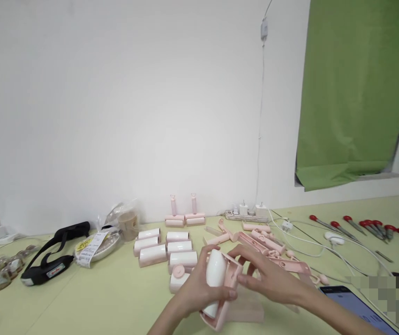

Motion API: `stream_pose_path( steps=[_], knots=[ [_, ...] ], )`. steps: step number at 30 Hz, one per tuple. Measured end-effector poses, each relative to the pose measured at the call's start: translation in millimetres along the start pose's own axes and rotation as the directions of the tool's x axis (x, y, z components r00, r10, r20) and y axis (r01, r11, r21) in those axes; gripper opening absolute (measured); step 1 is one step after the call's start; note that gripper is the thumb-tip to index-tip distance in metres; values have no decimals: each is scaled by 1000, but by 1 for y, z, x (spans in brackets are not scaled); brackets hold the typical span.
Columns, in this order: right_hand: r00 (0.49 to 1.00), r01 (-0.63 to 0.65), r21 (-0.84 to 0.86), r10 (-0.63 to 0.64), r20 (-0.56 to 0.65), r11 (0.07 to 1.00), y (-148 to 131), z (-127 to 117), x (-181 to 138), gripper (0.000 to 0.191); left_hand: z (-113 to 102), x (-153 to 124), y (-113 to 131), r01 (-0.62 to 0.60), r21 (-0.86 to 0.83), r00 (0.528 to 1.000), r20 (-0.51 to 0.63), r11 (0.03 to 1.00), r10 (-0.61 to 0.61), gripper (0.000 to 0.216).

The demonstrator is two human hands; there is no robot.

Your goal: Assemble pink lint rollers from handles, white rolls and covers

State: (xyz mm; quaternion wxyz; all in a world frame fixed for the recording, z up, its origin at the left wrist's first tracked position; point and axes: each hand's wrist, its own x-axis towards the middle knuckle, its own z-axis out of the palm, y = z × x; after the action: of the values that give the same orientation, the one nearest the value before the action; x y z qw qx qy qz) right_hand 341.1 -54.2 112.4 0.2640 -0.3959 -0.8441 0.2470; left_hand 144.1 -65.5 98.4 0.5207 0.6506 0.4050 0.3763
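between left hand (196,287) and right hand (271,278), pink casing (233,270) cradles white roll (216,269).

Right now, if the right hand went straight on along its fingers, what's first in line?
The pink casing; the right hand seems to touch its edge. The white roller looks next, though depth is unclear.

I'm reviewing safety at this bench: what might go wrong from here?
The white roll could slip from the open pink frame if the left hand loosens. The right hand may knock the loose pink parts just beyond it. The phone might get nudged by the right forearm alongside.
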Motion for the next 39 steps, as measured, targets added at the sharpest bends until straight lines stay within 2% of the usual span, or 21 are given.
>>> stream_pose_path(
  steps=[3, 6, 9, 11, 16, 21, 24, 27, 29, 32, 36, 39],
  knots=[
    [1000, -10, -164, 15, 26, 986, -6, -9, -4, 15, 1, -2, -4, 3, 168, 999, 49, 986, -11, 83],
    [995, 52, -367, -16, 100, 929, -11, -11, -6, 7, 4, -3, -6, 4, 261, 994, 105, 965, -32, 77],
    [977, 126, -418, -39, 210, 900, -17, -11, -9, 12, 6, -4, -5, -37, 298, 984, 178, 954, -17, 70],
    [971, 134, -399, -39, 236, 907, -22, -12, -12, 15, 6, -6, -3, -58, 305, 974, 224, 951, -12, 70],
    [966, 123, -321, -38, 257, 939, -26, -15, -18, 16, 5, -10, 6, -110, 293, 962, 270, 950, 28, 65],
    [976, 34, -217, 14, 217, 976, -18, -17, -14, 11, 7, -9, 13, -166, 290, 951, 300, 942, 75, 61],
    [975, -40, -115, 64, 215, 993, -9, -25, -10, 4, 6, -8, 11, -163, 325, 965, 250, 931, 82, 65],
    [980, -109, 46, 100, 170, 993, 4, -29, -10, 20, 7, -7, 6, -159, 289, 981, 154, 944, 118, 68],
    [991, -127, 173, 118, 61, 977, 12, -21, -14, 29, 8, -6, 4, -150, 237, 987, 100, 960, 129, 65],
    [991, -84, 381, 116, -62, 921, 21, 5, -22, 32, 14, -4, 1, -123, 165, 992, 36, 979, 119, 63],
    [963, -80, 534, 203, -177, 842, 23, 40, -29, 37, 25, -2, -7, -164, 102, 985, 77, 981, 156, 62],
    [943, -51, 602, 236, -234, 797, 21, 54, -34, 37, 33, -2, -15, -209, 130, 976, 93, 969, 198, 59]
  ],
)
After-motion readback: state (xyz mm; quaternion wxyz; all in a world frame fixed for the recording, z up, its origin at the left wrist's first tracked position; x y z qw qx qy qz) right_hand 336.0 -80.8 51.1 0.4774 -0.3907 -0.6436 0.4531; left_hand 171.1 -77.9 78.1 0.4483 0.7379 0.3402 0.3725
